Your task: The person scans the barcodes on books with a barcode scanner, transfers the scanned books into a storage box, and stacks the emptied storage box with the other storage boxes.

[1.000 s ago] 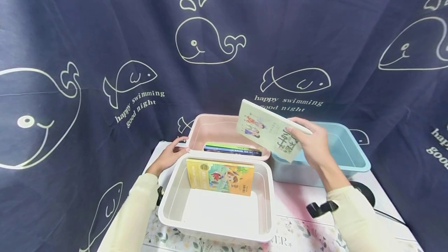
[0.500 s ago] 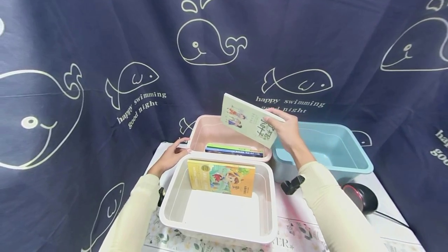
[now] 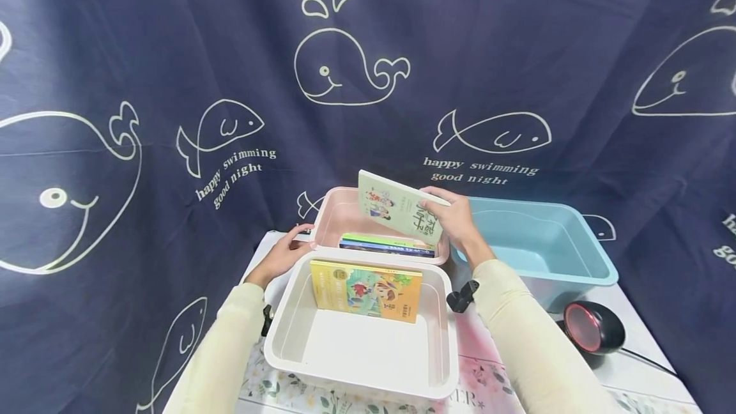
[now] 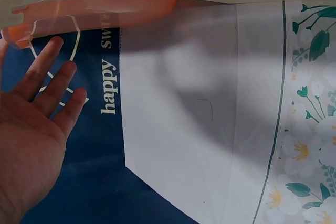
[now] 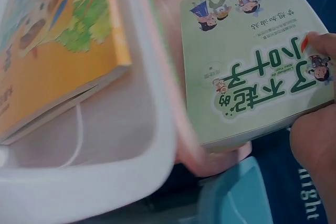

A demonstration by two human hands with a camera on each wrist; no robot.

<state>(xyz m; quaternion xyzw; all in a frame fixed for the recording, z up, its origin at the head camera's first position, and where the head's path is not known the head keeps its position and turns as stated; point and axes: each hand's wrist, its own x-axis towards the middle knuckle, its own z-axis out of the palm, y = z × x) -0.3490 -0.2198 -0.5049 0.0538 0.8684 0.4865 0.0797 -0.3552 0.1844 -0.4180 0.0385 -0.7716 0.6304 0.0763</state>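
My right hand [image 3: 453, 217] grips a pale green book [image 3: 397, 204] by its right end, thumb on the cover. The book is tilted over the pink bin [image 3: 336, 213]. In the right wrist view, the green book [image 5: 247, 61] shows cartoon children and large green lettering. Inside the pink bin, several thin books [image 3: 385, 246] stand with their edges up. My left hand [image 3: 282, 259] is at the pink bin's left side. In the left wrist view, the left hand [image 4: 39, 114] has its fingers extended and spread near the pink bin's rim.
A white bin [image 3: 356, 385] stands in front, with a yellow-orange picture book [image 3: 368, 292] upright against its far wall. To the right are a blue bin [image 3: 540, 241] and a black round device [image 3: 595, 328] with a cable. A dark whale-print curtain [image 3: 368, 133] hangs behind.
My right hand has carried the green book leftward from near the blue bin to above the pink bin, then lowered it slightly. The left hand has stayed by the pink bin.
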